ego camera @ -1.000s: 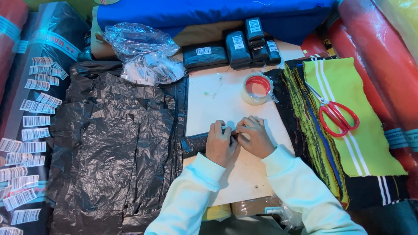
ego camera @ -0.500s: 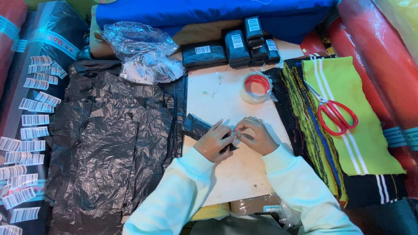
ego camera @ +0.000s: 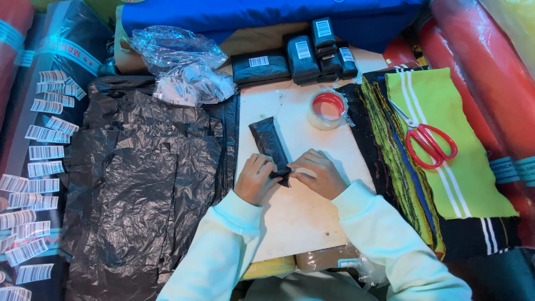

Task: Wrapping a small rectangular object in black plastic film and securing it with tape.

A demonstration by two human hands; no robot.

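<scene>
Sheets of crumpled black plastic (ego camera: pixel 139 184) lie spread well to the left of the left hand (ego camera: pixel 255 179), whose fingers pinch the near end of a small black plastic-wrapped packet (ego camera: pixel 269 142) on the white table (ego camera: pixel 295 223). Touching it from the other side, the right hand (ego camera: pixel 317 174) pinches the same end. Beyond the right hand sits a roll of clear tape (ego camera: pixel 327 109); further right, red-handled scissors (ego camera: pixel 426 139) rest on yellow-green striped cloth (ego camera: pixel 446 178).
</scene>
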